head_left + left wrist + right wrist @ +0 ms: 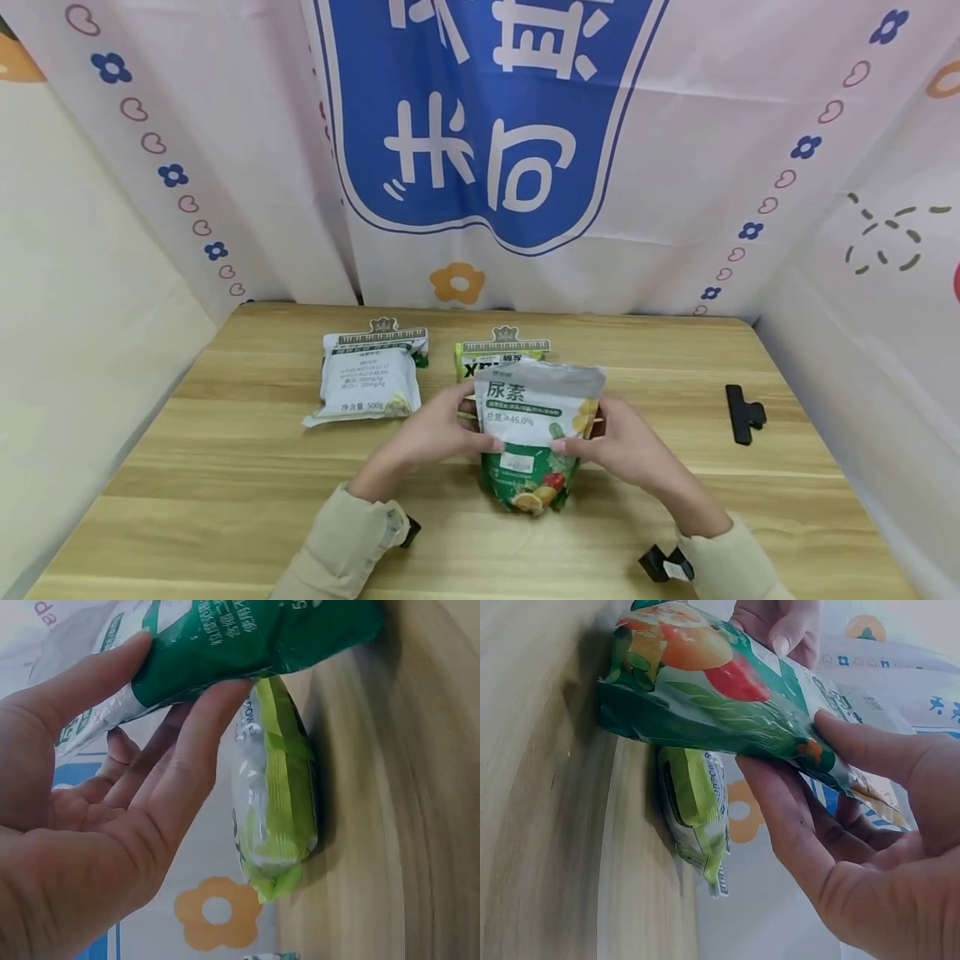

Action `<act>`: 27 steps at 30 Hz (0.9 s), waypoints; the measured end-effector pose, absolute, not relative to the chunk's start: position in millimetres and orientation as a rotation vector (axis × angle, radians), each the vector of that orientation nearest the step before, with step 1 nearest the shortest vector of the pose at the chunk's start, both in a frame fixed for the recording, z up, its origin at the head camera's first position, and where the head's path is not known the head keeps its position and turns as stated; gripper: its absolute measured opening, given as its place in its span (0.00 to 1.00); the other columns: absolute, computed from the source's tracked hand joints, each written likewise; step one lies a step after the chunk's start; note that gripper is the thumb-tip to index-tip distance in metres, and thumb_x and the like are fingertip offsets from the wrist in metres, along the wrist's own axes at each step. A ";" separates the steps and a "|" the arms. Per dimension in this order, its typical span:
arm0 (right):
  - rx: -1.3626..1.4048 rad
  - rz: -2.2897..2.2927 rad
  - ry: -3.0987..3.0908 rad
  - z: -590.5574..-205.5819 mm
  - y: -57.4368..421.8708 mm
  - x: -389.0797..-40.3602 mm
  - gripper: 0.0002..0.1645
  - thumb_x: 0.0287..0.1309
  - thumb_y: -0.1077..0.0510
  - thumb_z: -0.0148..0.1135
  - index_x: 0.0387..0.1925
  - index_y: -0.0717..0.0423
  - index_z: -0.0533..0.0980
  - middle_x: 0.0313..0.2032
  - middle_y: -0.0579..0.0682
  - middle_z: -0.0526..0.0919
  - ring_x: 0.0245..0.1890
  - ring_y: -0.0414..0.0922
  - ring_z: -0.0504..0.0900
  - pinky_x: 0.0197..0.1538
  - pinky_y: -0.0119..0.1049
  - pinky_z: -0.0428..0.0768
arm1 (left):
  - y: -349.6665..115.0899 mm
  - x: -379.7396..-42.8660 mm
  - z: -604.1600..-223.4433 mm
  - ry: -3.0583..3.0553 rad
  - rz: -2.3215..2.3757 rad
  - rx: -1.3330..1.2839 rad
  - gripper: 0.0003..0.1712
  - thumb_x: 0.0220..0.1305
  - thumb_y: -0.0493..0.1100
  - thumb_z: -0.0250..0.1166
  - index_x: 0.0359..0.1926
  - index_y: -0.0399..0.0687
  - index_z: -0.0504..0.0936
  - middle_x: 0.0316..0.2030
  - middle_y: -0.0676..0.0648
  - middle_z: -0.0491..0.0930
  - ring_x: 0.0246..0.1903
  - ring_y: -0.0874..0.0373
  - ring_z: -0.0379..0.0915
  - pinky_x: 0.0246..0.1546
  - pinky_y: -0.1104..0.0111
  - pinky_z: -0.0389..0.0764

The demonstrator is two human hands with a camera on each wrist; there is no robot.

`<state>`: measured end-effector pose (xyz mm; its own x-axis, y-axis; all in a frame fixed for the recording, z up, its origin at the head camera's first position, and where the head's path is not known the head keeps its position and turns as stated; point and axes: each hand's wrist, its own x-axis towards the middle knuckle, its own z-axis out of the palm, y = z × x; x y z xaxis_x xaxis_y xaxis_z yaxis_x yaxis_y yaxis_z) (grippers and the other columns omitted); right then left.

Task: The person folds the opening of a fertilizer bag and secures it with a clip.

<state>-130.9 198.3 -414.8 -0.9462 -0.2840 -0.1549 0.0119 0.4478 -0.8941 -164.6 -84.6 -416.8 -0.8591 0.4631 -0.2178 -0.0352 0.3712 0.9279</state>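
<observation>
Both hands hold a white and green fertilizer bag (528,433) upright between them, close over the table. At its left side, the left hand (444,429) grips it with the thumb on the front and the fingers behind. The right hand (628,440) grips the opposite side the same way, as the right wrist view also shows. Fruit and vegetables are printed near the bag's bottom (697,660). Behind it lies a lime-green packet (281,795), mostly hidden in the head view, with a crown-topped clip (506,340) along its top.
A white bag (369,385) with a similar crowned clip (383,330) lies at the back left of the wooden table (225,483). A black clip (742,414) lies at the right. A printed cloth (720,108) hangs behind the table's far edge.
</observation>
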 end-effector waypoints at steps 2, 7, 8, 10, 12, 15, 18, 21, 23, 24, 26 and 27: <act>-0.234 -1.488 2.450 -413.8 196.0 -129.9 0.40 0.56 0.53 0.80 0.68 0.54 0.73 0.49 0.55 0.87 0.44 0.49 0.86 0.45 0.38 0.88 | -87.3 -164.3 -417.3 2.219 1.482 0.382 0.48 0.53 0.39 0.83 0.74 0.49 0.71 0.50 0.42 0.86 0.47 0.52 0.85 0.45 0.63 0.87; -0.302 -1.475 2.514 -411.7 191.0 -127.7 0.37 0.57 0.53 0.80 0.66 0.57 0.75 0.53 0.58 0.88 0.45 0.48 0.87 0.44 0.37 0.88 | -92.5 -164.5 -416.4 2.287 1.446 0.415 0.45 0.53 0.40 0.83 0.72 0.48 0.73 0.49 0.46 0.88 0.48 0.54 0.86 0.47 0.63 0.88; -0.327 -1.473 2.520 -411.8 190.4 -127.5 0.36 0.58 0.53 0.79 0.65 0.57 0.76 0.54 0.59 0.88 0.46 0.48 0.88 0.44 0.36 0.88 | -93.1 -164.7 -415.9 2.294 1.439 0.426 0.44 0.54 0.40 0.82 0.71 0.48 0.74 0.49 0.46 0.88 0.48 0.54 0.87 0.48 0.63 0.88; -0.378 -1.470 2.525 -411.9 189.8 -127.3 0.34 0.59 0.54 0.78 0.64 0.57 0.77 0.56 0.59 0.87 0.47 0.48 0.89 0.45 0.35 0.89 | -94.5 -164.9 -414.8 2.304 1.425 0.459 0.41 0.55 0.40 0.81 0.69 0.48 0.75 0.49 0.47 0.88 0.49 0.53 0.87 0.49 0.62 0.88; -0.418 -1.466 2.523 -411.2 190.3 -127.8 0.27 0.61 0.54 0.77 0.60 0.55 0.79 0.56 0.59 0.87 0.49 0.48 0.89 0.46 0.35 0.89 | -95.8 -165.1 -412.8 2.302 1.413 0.502 0.37 0.57 0.40 0.80 0.67 0.48 0.76 0.49 0.48 0.89 0.49 0.54 0.88 0.51 0.62 0.88; -0.444 -1.465 2.516 -407.7 192.2 -127.9 0.16 0.65 0.53 0.73 0.50 0.52 0.81 0.55 0.56 0.88 0.51 0.49 0.88 0.48 0.35 0.89 | -98.0 -164.8 -409.9 2.308 1.381 0.573 0.33 0.61 0.41 0.78 0.65 0.50 0.76 0.50 0.49 0.89 0.49 0.56 0.88 0.52 0.62 0.87; -0.427 -1.500 2.510 -402.1 195.8 -127.0 0.09 0.68 0.53 0.70 0.43 0.51 0.79 0.56 0.57 0.87 0.51 0.49 0.88 0.48 0.39 0.89 | -98.5 -164.2 -407.3 2.320 1.353 0.632 0.29 0.64 0.42 0.76 0.64 0.52 0.77 0.50 0.50 0.90 0.49 0.58 0.88 0.52 0.62 0.87; -0.432 -1.539 2.543 -398.1 199.0 -126.0 0.06 0.69 0.55 0.69 0.42 0.52 0.79 0.55 0.59 0.87 0.48 0.47 0.88 0.47 0.39 0.88 | -98.7 -163.3 -405.8 2.360 1.310 0.668 0.26 0.65 0.43 0.75 0.63 0.52 0.79 0.50 0.51 0.90 0.48 0.59 0.88 0.51 0.63 0.87; -0.453 -1.571 2.568 -397.2 200.0 -126.0 0.05 0.70 0.58 0.69 0.42 0.53 0.81 0.51 0.59 0.87 0.44 0.45 0.89 0.44 0.38 0.88 | -99.1 -162.3 -404.9 2.393 1.271 0.687 0.25 0.65 0.44 0.76 0.61 0.51 0.81 0.49 0.51 0.90 0.47 0.60 0.87 0.51 0.63 0.87; -0.465 -1.578 2.582 -397.2 200.2 -126.4 0.04 0.69 0.58 0.69 0.42 0.54 0.82 0.50 0.59 0.87 0.42 0.44 0.88 0.44 0.37 0.88 | -99.1 -161.9 -404.6 2.407 1.251 0.695 0.24 0.64 0.45 0.76 0.60 0.52 0.82 0.49 0.51 0.90 0.46 0.61 0.87 0.51 0.63 0.87; -0.485 -1.576 2.602 -397.5 201.1 -127.1 0.05 0.69 0.58 0.69 0.44 0.54 0.83 0.49 0.58 0.88 0.41 0.43 0.88 0.42 0.35 0.87 | -99.2 -161.0 -403.5 2.425 1.220 0.710 0.23 0.64 0.45 0.76 0.59 0.52 0.84 0.48 0.52 0.91 0.45 0.62 0.87 0.50 0.64 0.87; -0.488 -1.577 2.596 -397.0 201.7 -127.6 0.07 0.69 0.57 0.69 0.46 0.54 0.83 0.49 0.58 0.88 0.41 0.43 0.88 0.43 0.34 0.87 | -99.1 -161.0 -403.3 2.430 1.211 0.717 0.22 0.64 0.45 0.76 0.58 0.51 0.85 0.47 0.52 0.91 0.44 0.62 0.87 0.49 0.65 0.87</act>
<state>-127.6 201.7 -397.0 -0.9476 -0.3008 0.1079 -0.2344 0.4248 -0.8744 -161.0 -99.1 -403.3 -0.8179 0.5712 -0.0691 0.2886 0.5112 0.8095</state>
